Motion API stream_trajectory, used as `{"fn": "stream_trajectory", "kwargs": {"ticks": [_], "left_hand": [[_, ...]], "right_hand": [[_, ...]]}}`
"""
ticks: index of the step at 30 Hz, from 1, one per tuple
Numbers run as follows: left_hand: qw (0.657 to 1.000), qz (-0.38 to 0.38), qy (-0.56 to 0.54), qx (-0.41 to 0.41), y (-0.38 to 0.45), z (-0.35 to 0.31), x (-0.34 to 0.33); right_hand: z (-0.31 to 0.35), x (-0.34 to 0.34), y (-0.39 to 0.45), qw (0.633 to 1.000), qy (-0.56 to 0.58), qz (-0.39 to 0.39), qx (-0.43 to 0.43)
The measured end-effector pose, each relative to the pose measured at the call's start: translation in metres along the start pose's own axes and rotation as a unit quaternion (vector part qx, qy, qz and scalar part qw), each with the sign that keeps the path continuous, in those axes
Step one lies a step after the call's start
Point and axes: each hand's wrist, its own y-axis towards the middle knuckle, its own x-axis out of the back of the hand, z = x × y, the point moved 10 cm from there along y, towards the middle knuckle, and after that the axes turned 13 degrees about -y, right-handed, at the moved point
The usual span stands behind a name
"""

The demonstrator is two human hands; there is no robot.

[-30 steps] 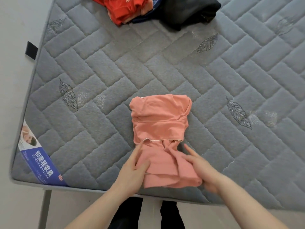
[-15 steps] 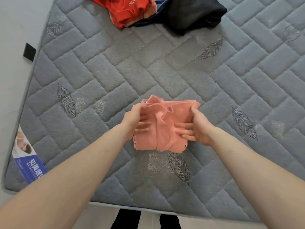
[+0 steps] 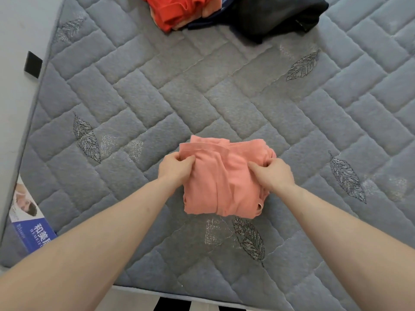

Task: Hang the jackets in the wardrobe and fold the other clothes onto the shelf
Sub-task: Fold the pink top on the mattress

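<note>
A folded salmon-pink garment lies on the grey quilted mattress, near its front middle. My left hand grips the garment's left upper edge with curled fingers. At the right side my right hand pinches the cloth the same way. Both forearms reach in from the bottom of the view. The garment is folded into a compact bundle about two hand-widths wide.
At the mattress's far edge lies a pile of clothes: a red-orange garment, a dark blue one partly hidden, and a black one. A blue label sits on the mattress's front left corner. A pale wall runs along the left.
The pink garment's lower half was lifted and folded over the upper half. Both hands moved away from me with it and now hold the bundle down on the mattress.
</note>
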Motion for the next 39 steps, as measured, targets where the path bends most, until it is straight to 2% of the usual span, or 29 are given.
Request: {"fn": "stream_trajectory", "kwargs": {"ticks": [2,4,6,7,9,11,13,16,18,20,21,24,28,32,34,36,37,38,39], "left_hand": [[0.997,-0.050,0.062,-0.007,0.003,-0.003,0.009],[0.992,-0.092,0.072,-0.048,-0.001,-0.018,0.013],[0.990,-0.072,0.068,-0.102,-0.006,-0.031,0.001],[0.991,-0.038,0.065,-0.106,-0.007,-0.031,-0.010],[0.997,0.024,0.045,-0.053,-0.006,-0.020,-0.030],[0.998,0.037,0.032,0.027,0.002,-0.004,-0.037],[0.997,0.034,0.020,0.067,0.012,0.008,-0.036],[0.989,0.082,-0.081,0.093,0.027,0.021,-0.039],[0.971,0.141,-0.153,0.118,0.028,0.026,-0.044],[0.961,0.167,-0.180,0.127,0.028,0.028,-0.046],[0.962,0.164,-0.175,0.133,0.028,0.033,-0.046],[0.977,0.117,-0.112,0.136,0.034,0.051,-0.042],[0.995,0.061,-0.004,0.081,0.044,0.049,-0.038],[0.990,0.094,0.062,0.086,0.043,0.043,-0.038],[0.981,0.059,0.183,0.027,0.044,0.028,-0.029],[0.958,-0.013,0.255,-0.132,0.034,-0.012,-0.018],[0.935,-0.005,0.265,-0.234,0.023,-0.035,-0.023],[0.911,0.048,0.270,-0.308,0.013,-0.049,-0.034],[0.894,0.119,0.274,-0.334,0.008,-0.053,-0.047]], "right_hand": [[-0.006,0.004,-0.006,0.998,0.028,-0.056,-0.026],[-0.004,0.001,-0.013,0.992,0.076,-0.099,-0.008],[0.007,-0.005,-0.019,0.987,0.091,-0.121,0.050],[0.011,-0.012,-0.021,0.987,0.099,-0.107,0.068],[0.011,-0.028,-0.017,0.991,0.114,-0.057,0.047],[0.005,-0.036,-0.011,0.991,0.128,-0.029,-0.009],[0.002,-0.036,-0.003,0.982,0.186,-0.019,-0.037],[0.000,-0.041,0.010,0.950,0.305,0.036,-0.052],[0.000,-0.055,0.010,0.914,0.376,0.130,-0.073],[0.004,-0.070,0.003,0.889,0.399,0.216,-0.071],[0.003,-0.077,0.002,0.887,0.391,0.233,-0.075],[-0.004,-0.088,0.007,0.909,0.351,0.198,-0.107],[0.005,-0.084,0.020,0.962,0.243,0.119,-0.043],[0.011,-0.079,0.016,0.979,0.176,0.105,0.011],[0.006,-0.067,0.014,0.991,0.123,0.045,0.036],[0.003,-0.043,0.003,0.992,0.072,-0.068,0.084],[0.006,-0.031,-0.004,0.983,0.060,-0.122,0.122],[0.012,-0.022,-0.010,0.972,0.058,-0.155,0.167],[0.020,-0.019,-0.013,0.964,0.054,-0.156,0.208]]}}
